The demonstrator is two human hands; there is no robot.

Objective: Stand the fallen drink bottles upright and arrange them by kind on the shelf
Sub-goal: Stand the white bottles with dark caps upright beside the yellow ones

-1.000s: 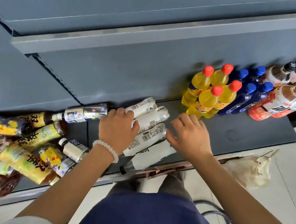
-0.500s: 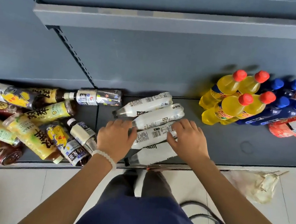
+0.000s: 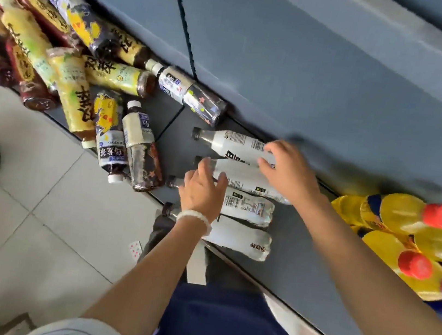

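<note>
Tilted and swung leftward since the earlier frame, with shelf edge now running diagonally. Left hand (image 3: 202,190), fingers curled over the neck end of the white bottles (image 3: 243,180); right hand (image 3: 288,171) curled round the far two near their middles. Four white bottles lying side by side at frame centre on the shelf (image 3: 301,254), long axes roughly level across the frame, caps pointing left. Probably full, so weighty; smooth sleeves likely slippery, best gripped at the waist. Upright yellow bottles (image 3: 399,214) at right.
</note>
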